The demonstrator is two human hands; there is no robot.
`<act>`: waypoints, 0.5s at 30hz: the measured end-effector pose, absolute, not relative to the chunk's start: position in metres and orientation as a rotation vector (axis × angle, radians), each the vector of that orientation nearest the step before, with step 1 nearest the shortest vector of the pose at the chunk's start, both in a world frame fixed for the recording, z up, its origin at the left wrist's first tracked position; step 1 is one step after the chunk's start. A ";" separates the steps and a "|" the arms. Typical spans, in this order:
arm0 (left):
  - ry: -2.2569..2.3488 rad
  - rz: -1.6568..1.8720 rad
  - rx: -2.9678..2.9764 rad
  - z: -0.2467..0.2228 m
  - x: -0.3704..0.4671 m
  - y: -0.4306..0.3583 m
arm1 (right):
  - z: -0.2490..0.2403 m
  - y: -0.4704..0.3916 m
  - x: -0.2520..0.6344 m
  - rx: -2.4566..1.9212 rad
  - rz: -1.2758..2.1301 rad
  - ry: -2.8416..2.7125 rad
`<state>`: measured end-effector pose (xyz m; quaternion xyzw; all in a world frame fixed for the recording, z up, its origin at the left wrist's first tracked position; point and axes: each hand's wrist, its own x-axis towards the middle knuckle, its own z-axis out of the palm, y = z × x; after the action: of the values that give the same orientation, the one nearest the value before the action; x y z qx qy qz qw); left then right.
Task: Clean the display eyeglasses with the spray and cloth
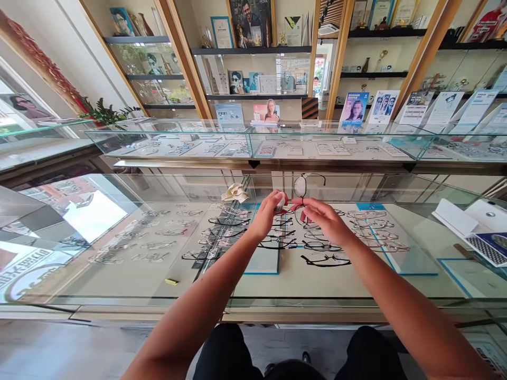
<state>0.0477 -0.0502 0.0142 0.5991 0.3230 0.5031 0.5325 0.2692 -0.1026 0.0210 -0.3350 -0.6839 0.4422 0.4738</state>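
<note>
My left hand (pixel 271 207) is closed around a small bottle with a white top (pixel 281 201), mostly covered by the fingers. Just to its right, my right hand (pixel 319 212) pinches a pair of dark thin-framed eyeglasses (pixel 300 186) near the bridge. The glasses are turned on end, one lens above the fingers and the other below, with a temple reaching right. A crumpled cream cloth (pixel 234 193) lies on the glass counter (pixel 190 186), left of my left hand. Both hands are above the counter.
Under the glass are rows of eyeglasses (pixel 327 259) and a small yellow piece (pixel 171 282). An open white case (pixel 481 221) stands at the right. Another glass showcase (pixel 253 129) runs behind, with leaflets on top and shelves (pixel 253 51) beyond.
</note>
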 end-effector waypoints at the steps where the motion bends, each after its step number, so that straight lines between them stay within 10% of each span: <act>1: 0.757 1.202 1.446 0.015 0.048 -0.051 | 0.021 -0.102 0.270 -0.822 1.062 -1.646; 15: 0.809 1.210 1.573 0.022 0.049 -0.057 | 0.017 -0.093 0.274 -0.840 0.994 -1.485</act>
<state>0.0486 -0.0575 0.0223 0.6444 0.3314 0.4956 0.4790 0.2737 -0.0933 0.0173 -0.3549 -0.6275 0.4203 0.5510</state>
